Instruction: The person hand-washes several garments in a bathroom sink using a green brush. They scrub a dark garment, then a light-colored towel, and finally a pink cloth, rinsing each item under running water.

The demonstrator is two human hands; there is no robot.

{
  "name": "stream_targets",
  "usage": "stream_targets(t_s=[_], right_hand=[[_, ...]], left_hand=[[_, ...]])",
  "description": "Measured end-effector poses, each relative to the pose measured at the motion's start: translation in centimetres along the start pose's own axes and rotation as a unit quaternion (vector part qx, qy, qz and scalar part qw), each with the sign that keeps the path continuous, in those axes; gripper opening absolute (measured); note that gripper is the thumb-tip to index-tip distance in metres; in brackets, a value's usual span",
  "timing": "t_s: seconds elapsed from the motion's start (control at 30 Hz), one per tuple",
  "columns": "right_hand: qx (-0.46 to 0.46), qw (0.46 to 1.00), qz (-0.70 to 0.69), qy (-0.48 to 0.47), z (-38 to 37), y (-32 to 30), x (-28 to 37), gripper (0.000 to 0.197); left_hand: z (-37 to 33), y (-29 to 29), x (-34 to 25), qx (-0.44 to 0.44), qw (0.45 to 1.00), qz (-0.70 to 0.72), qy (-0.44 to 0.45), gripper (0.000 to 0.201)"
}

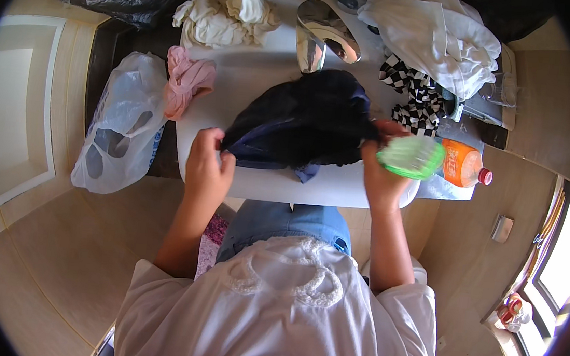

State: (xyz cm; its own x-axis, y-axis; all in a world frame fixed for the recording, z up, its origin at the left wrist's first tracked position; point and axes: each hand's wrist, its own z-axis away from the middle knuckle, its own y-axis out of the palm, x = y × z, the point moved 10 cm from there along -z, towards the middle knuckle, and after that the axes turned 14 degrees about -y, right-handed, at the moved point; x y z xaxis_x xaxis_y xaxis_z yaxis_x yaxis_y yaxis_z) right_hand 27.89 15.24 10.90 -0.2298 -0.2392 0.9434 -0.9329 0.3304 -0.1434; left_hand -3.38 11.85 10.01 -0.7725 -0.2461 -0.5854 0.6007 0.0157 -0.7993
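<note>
One dark cloth [302, 121] stretches between the left hand [208, 164], pinching it, and right hand [381, 173], clasping a green-and-white brush [410, 157].

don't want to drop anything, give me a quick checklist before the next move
1. Left hand gripping dark cloth: ok, at its left edge.
2. Right hand at the cloth's right end: ok.
3. Green-and-white object secure by the right hand: cannot tell, blurred.
4. Orange bottle capped: ok, red cap on.
5. Pink cloth apart from the dark one: ok.
</note>
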Motion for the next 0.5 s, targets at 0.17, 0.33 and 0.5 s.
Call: stream_targets(t_s=[0.17,0.33,0.5], right_hand=[[0.168,0.964,0.165,-0.127,2.6,4.5,0.5,0.031],[0.156,0.96,0.195,-0.124,3.2,4.6,0.1,0.027],[0.129,0.939,0.273,-0.164,4.6,4.3,-1.0,0.036]], left_hand=[[0.2,4.8,-3.9,0.028,0.991,0.036,0.13,0.052],[-1.8,9.5,-6.0,0.074,0.986,0.002,0.152,0.028],[-2.2,6.9,-7.4,0.048,0.976,0.179,0.112,0.03]])
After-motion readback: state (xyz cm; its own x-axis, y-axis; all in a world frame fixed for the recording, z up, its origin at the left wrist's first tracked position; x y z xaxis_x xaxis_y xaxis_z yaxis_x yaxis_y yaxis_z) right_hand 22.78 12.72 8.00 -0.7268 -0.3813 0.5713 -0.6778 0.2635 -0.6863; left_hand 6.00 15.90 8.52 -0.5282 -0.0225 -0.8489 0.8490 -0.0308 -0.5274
